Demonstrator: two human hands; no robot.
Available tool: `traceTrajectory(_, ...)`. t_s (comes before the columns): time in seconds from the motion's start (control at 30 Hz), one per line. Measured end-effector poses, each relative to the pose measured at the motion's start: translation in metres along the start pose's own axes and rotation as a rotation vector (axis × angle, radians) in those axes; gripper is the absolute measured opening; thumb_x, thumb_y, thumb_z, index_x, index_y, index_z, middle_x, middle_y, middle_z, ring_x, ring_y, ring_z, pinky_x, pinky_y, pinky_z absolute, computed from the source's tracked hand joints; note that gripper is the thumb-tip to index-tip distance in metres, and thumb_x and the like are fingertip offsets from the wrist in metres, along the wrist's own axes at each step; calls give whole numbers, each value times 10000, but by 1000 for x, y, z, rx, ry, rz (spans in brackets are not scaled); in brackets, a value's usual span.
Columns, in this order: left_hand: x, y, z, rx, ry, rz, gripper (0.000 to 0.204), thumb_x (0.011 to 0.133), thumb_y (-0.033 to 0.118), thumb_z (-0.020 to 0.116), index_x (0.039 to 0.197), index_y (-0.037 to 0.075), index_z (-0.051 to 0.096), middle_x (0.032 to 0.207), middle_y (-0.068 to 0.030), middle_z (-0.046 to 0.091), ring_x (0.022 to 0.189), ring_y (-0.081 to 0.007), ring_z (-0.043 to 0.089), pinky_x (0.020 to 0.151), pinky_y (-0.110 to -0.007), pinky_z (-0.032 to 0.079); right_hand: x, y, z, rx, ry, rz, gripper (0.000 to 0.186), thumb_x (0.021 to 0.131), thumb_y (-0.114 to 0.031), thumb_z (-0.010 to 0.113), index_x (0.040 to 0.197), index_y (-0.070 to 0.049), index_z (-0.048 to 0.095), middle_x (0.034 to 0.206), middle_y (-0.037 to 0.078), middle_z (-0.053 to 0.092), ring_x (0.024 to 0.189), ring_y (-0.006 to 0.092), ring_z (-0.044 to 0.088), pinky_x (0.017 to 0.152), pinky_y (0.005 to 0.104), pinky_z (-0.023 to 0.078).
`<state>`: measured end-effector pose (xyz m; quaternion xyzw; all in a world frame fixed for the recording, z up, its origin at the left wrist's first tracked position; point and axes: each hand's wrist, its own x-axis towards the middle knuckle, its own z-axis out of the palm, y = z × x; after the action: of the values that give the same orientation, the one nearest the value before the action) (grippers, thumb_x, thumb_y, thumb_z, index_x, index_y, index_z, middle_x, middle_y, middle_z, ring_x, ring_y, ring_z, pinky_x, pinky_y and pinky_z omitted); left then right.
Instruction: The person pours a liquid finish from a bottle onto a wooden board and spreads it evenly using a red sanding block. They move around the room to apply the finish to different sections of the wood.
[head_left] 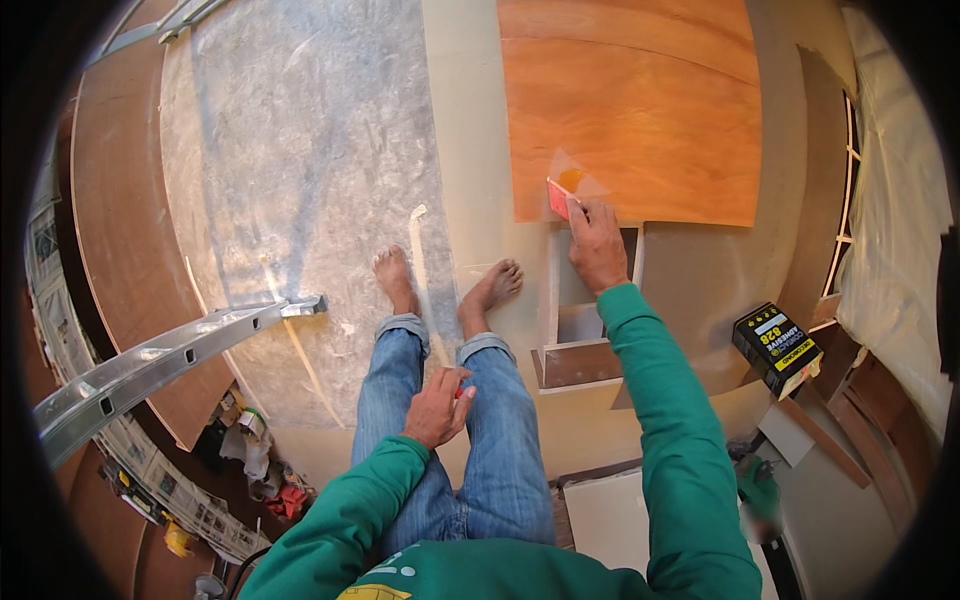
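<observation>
- Flat red spreader [559, 200], pinched in the right hand [598, 245], is over the orange-brown wooden sheet [640, 100] by its lower edge
- Likely step: spreading the glossy amber puddle [571, 180]; next calls for a flat, even stroke
- Left hand [435, 410] curls around a mostly hidden red object [460, 393]

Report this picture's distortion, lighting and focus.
Head view: black fisheye rim, with the long brown wooden board at left bowing along its edges; head view: soft bluish shading across the mottled grey sheet; head view: the bare right hand and its flat red spreader look fairly sharp.
</observation>
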<state>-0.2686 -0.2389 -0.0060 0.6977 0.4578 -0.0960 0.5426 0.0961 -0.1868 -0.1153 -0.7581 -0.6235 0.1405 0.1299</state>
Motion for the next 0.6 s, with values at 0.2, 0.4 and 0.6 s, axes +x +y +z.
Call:
traceTrajectory(0.2,0,-7,-6,-27,4,-1,285,1031,234,649,1269,87,598,1086,-128,609,904,-312,682,767,-430,576,-37,-20,-4,37,-215,-122,434,847,14,587,1276,-27,640,1145,132,609,1055,337,573,925,417,504)
traceTrajectory(0.4,-2,-4,-11,-11,-16,-16,283,1034,239,643,1262,78,596,1088,-135,604,906,-311,680,773,-430,578,-36,3,-36,12,-33,17,506,806,58,623,1287,-93,673,1173,110,623,1083,336,580,947,428,507)
traceTrajectory(0.6,6,-2,-5,1,-70,-14,288,1041,241,633,1271,73,593,1113,-143,602,930,-321,681,778,-434,579,-14,43,-29,-39,-60,-127,491,808,49,631,1274,-96,688,1151,101,623,1082,333,580,953,439,514)
